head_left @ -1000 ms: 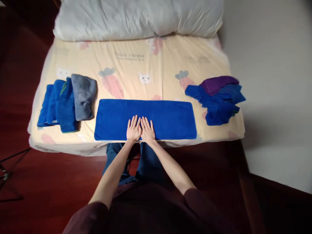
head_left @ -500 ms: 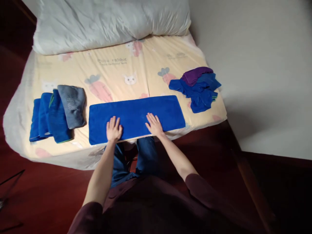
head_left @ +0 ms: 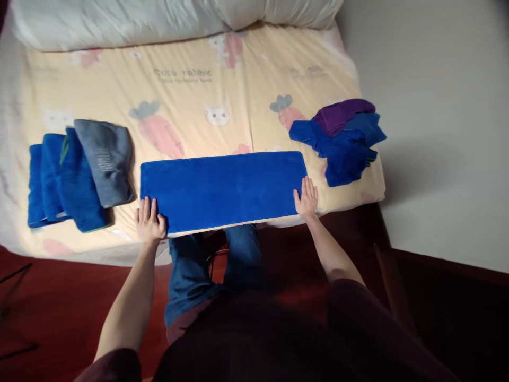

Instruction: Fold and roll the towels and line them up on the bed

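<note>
A blue towel [head_left: 222,188], folded into a long flat strip, lies along the near edge of the bed [head_left: 191,101]. My left hand [head_left: 149,220] rests flat at the strip's near left corner, fingers spread. At the near right corner my right hand [head_left: 306,197] lies flat in the same way. Neither hand holds anything.
Left of the strip sits a row of folded towels: blue ones [head_left: 55,180] and a grey one [head_left: 105,159]. At the right edge of the bed is a loose pile of blue cloths [head_left: 342,148] with a purple one [head_left: 344,113] on top. A white duvet [head_left: 167,18] lies across the far end.
Both hands started side by side at the strip's middle and have slid apart along it to its two ends. The view has shifted slightly.
</note>
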Available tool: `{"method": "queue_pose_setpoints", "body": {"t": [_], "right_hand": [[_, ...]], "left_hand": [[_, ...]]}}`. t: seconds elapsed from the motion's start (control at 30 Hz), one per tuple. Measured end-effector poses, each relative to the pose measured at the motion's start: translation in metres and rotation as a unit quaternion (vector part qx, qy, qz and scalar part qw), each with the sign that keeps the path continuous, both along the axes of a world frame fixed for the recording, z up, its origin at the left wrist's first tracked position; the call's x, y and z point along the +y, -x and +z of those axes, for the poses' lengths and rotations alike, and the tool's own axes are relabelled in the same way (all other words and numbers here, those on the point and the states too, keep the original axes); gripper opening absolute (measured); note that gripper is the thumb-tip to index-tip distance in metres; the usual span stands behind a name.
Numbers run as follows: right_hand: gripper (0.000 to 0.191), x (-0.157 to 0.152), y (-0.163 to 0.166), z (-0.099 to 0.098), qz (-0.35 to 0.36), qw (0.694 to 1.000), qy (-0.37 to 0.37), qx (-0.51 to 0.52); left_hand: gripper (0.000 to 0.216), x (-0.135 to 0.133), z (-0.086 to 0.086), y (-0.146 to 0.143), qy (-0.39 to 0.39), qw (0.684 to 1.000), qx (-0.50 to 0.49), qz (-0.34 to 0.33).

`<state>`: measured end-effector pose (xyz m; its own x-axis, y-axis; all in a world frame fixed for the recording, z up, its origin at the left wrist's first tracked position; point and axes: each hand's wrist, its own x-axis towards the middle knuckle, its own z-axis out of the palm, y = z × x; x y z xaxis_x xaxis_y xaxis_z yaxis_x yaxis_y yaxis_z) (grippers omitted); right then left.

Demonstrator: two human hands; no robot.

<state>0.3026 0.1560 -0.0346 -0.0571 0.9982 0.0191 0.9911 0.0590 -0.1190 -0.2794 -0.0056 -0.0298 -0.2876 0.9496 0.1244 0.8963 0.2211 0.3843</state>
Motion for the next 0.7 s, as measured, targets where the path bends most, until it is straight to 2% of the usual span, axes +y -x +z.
{"method": "queue_pose_setpoints", "body": {"t": [0.13, 0.23, 0.33, 0.43, 0.5, 0.57, 0.63, 0.7], "right_hand": [[0.069, 0.001, 0.003, 0.01, -0.021, 0.998, 0.055, -0.019], [0.069, 0.011, 0.027, 0.031, -0.027, 0.996, 0.083, -0.024], [0.07, 0.025, 0.088, 0.055, 0.059, 0.998, 0.033, 0.01], [0.068, 0.035, 0.181, 0.062, 0.165, 0.983, 0.013, 0.073], [0.066, 0.037, 0.242, 0.053, 0.236, 0.966, 0.03, 0.1], [0.064, 0.035, 0.288, 0.037, 0.262, 0.957, 0.065, 0.109], [0.063, 0.033, 0.312, 0.02, 0.253, 0.957, 0.086, 0.114], [0.063, 0.032, 0.317, 0.008, 0.246, 0.957, 0.09, 0.124]], "left_hand": [[0.071, -0.003, 0.007, -0.001, 0.013, 1.0, -0.006, 0.006], [0.07, 0.002, 0.023, -0.009, 0.021, 1.0, -0.005, -0.009], [0.067, 0.027, 0.043, -0.034, 0.008, 0.998, -0.005, -0.055], [0.064, 0.074, 0.054, -0.079, -0.013, 0.991, -0.008, -0.131], [0.064, 0.107, 0.049, -0.112, -0.007, 0.983, -0.015, -0.181], [0.064, 0.133, 0.035, -0.139, 0.019, 0.982, -0.03, -0.188], [0.064, 0.147, 0.017, -0.154, 0.036, 0.986, -0.046, -0.159], [0.064, 0.152, 0.002, -0.156, 0.028, 0.987, -0.056, -0.145]]}}
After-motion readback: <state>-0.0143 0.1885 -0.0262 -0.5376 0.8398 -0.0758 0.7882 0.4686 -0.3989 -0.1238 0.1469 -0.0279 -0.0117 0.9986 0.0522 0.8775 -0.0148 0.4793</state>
